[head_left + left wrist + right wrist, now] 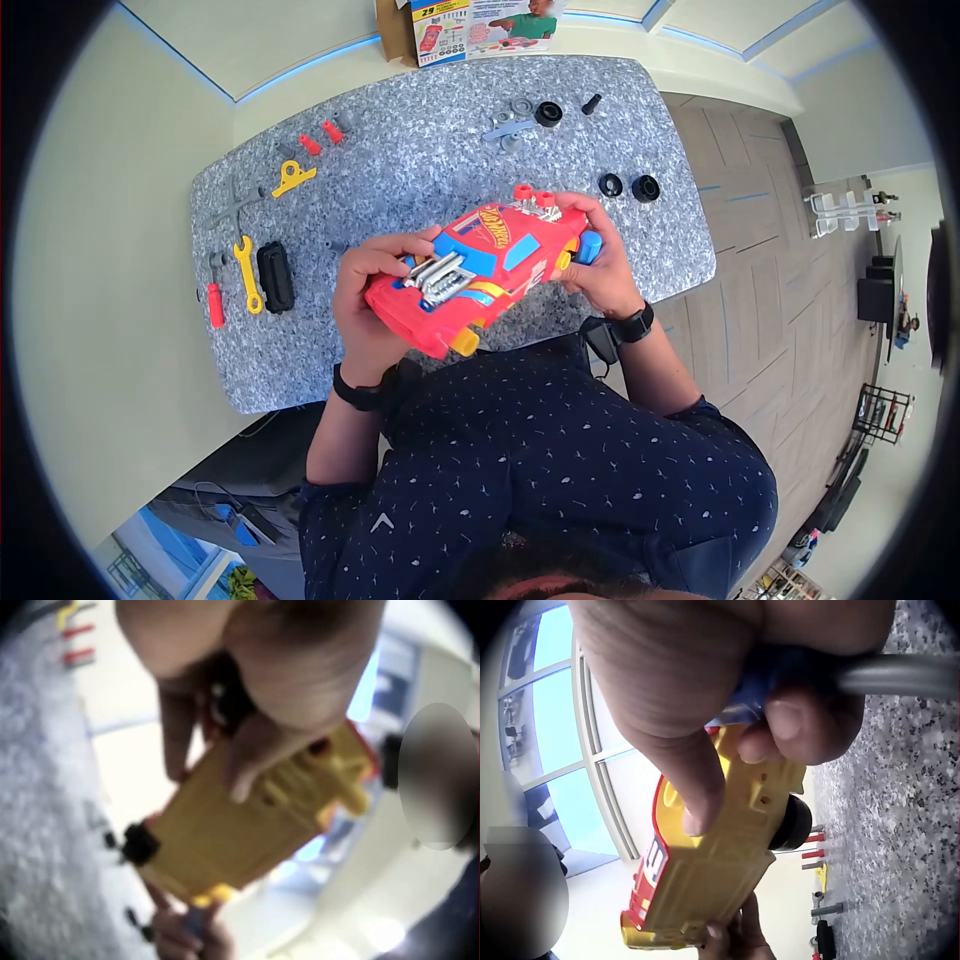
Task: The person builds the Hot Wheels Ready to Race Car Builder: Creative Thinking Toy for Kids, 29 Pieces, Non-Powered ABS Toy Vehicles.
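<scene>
A red toy car [500, 255] with blue windows, a silver engine piece and a yellow underside is held above the table. My left hand [365, 290] grips one end, fingers over the top beside the silver piece. At the other end my right hand [610, 275] holds the body near a yellow axle hub. Its curled fingers also hold a blue-handled tool [754, 682] with a grey shaft. From the right wrist, one finger presses on the yellow underside [720, 855]. A black wheel [791, 823] shows on the car's far side.
On the speckled table [420, 120] lie a yellow wrench [247, 275], a black part [275, 278], a red-handled screwdriver [215, 305], a yellow piece [293, 178] and two red pieces. Loose black wheels [646, 188] and grey parts [510, 132] lie right; a printed box [480, 30] stands behind.
</scene>
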### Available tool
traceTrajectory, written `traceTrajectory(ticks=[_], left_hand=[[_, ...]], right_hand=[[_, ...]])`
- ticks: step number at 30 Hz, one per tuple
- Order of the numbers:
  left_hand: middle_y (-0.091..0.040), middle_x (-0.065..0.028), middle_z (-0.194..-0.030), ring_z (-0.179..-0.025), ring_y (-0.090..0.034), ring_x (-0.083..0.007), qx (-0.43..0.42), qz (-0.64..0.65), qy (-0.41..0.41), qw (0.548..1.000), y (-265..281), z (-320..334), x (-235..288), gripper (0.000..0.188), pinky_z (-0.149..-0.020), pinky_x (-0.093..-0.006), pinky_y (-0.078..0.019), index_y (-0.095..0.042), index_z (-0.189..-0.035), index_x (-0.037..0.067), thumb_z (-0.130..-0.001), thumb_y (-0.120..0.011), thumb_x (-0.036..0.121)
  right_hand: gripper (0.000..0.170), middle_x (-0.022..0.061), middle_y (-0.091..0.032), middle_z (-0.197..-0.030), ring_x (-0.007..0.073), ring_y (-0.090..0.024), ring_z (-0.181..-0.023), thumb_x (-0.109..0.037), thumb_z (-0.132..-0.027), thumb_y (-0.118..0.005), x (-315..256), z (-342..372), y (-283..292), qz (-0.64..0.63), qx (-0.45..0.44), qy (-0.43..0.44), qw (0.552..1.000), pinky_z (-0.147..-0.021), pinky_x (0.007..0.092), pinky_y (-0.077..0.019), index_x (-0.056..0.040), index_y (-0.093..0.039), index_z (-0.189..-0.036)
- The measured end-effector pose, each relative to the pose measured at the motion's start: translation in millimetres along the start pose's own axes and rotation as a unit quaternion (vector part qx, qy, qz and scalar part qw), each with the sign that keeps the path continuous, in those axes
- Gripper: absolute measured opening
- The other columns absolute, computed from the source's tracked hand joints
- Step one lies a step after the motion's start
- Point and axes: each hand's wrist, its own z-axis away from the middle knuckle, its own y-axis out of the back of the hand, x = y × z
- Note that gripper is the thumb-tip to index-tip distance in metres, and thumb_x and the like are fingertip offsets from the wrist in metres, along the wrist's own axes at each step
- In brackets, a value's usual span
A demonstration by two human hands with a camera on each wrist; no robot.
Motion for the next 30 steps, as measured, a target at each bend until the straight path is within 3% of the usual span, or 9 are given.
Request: traceTrajectory(ticks=[5, 9, 11, 14, 17, 18, 21, 24, 30], left_hand=[[-0.077, -0.0179, -0.134, -0.125, -0.076, -0.0264, 0.013, -0.094, 0.089, 0.992, 6.8, 12.9, -12.2, 0.056, -0.110, -0.0414, -0.0604, -0.066, -0.130, 0.005, -0.084, -0.099, 0.006], [-0.081, -0.0123, -0.127, -0.119, -0.078, -0.0222, -0.079, -0.259, 0.199, 0.942, 12.8, 17.9, -3.4, 0.055, -0.104, -0.0372, -0.0604, -0.074, -0.130, 0.003, -0.082, -0.100, 0.009], [-0.081, -0.0130, -0.128, -0.119, -0.077, -0.0216, -0.046, -0.205, 0.191, 0.959, 7.4, 22.6, -8.3, 0.054, -0.104, -0.0371, -0.0605, -0.075, -0.128, 0.003, -0.081, -0.101, 0.008], [-0.082, -0.0131, -0.129, -0.120, -0.077, -0.0207, -0.038, -0.149, 0.165, 0.974, 4.2, 24.1, -10.4, 0.056, -0.105, -0.0369, -0.0601, -0.076, -0.129, 0.002, -0.080, -0.102, 0.007], [-0.081, -0.0137, -0.133, -0.121, -0.077, -0.0207, -0.048, -0.125, 0.169, 0.976, 10.0, 24.2, -10.1, 0.057, -0.107, -0.0369, -0.0602, -0.076, -0.132, 0.001, -0.081, -0.101, 0.006], [-0.081, -0.0141, -0.134, -0.121, -0.078, -0.0212, -0.045, -0.130, 0.181, 0.974, 12.0, 25.0, -9.7, 0.057, -0.107, -0.0368, -0.0605, -0.076, -0.132, 0.001, -0.081, -0.101, 0.007], [-0.082, -0.0142, -0.135, -0.122, -0.079, -0.0212, -0.008, -0.129, 0.206, 0.970, 14.6, 31.5, -15.5, 0.057, -0.107, -0.0366, -0.0609, -0.077, -0.133, 0.000, -0.081, -0.101, 0.007], [-0.080, -0.0133, -0.136, -0.123, -0.077, -0.0193, 0.009, -0.122, 0.224, 0.967, 18.6, 34.6, -24.2, 0.061, -0.108, -0.0356, -0.0601, -0.075, -0.135, 0.001, -0.080, -0.102, 0.004], [-0.078, -0.0150, -0.142, -0.129, -0.075, -0.0212, -0.006, -0.100, 0.199, 0.975, 25.4, 35.8, -33.0, 0.064, -0.112, -0.0374, -0.0589, -0.074, -0.139, 0.001, -0.081, -0.101, 0.005]], right_hand=[[0.079, 0.0046, -0.072, -0.136, 0.0080, -0.069, -0.095, -0.004, -0.084, -0.101, 4.2, 0.2, 2.8, 0.102, 0.028, -0.004, 0.994, -0.077, 0.0258, -0.0585, -0.0074, -0.060, -0.151], [0.071, 0.0033, -0.073, -0.129, 0.0126, -0.071, -0.113, -0.008, -0.085, -0.102, 0.2, -0.2, 4.0, 0.169, 0.042, -0.046, 0.984, -0.100, 0.0328, -0.0599, -0.0060, -0.064, -0.145], [0.067, 0.0031, -0.074, -0.127, 0.0131, -0.070, -0.116, -0.009, -0.086, -0.102, -2.4, -5.4, 3.0, 0.208, 0.028, -0.023, 0.977, -0.104, 0.0334, -0.0590, -0.0054, -0.066, -0.142], [0.063, 0.0066, -0.073, -0.134, 0.0158, -0.069, -0.123, -0.010, -0.085, -0.102, -18.7, -5.6, -7.2, 0.202, 0.027, -0.080, 0.976, -0.107, 0.0346, -0.0572, -0.0053, -0.070, -0.140], [0.061, 0.0109, -0.072, -0.139, 0.0236, -0.070, -0.129, -0.012, -0.085, -0.101, -18.1, -15.3, 8.8, 0.338, -0.019, 0.060, 0.939, -0.109, 0.0389, -0.0562, -0.0061, -0.072, -0.139], [0.059, 0.0160, -0.072, -0.138, 0.0345, -0.071, -0.128, -0.012, -0.085, -0.099, -20.4, -19.6, 16.8, 0.394, 0.005, 0.104, 0.913, -0.108, 0.0441, -0.0570, -0.0061, -0.074, -0.138], [0.059, 0.0203, -0.072, -0.138, 0.0415, -0.071, -0.124, -0.011, -0.084, -0.097, -28.3, -34.9, 55.6, 0.584, 0.103, 0.134, 0.794, -0.105, 0.0484, -0.0584, -0.0053, -0.074, -0.138], [0.059, 0.0229, -0.072, -0.137, 0.0447, -0.071, -0.122, -0.013, -0.086, -0.095, -36.4, -49.7, 78.5, 0.607, 0.146, 0.095, 0.775, -0.104, 0.0509, -0.0590, -0.0046, -0.073, -0.139], [0.065, 0.0233, -0.072, -0.144, 0.0463, -0.070, -0.130, -0.020, -0.090, -0.093, -41.4, -114.6, 62.1, 0.641, 0.088, 0.103, 0.756, -0.110, 0.0516, -0.0574, -0.0073, -0.069, -0.149]])
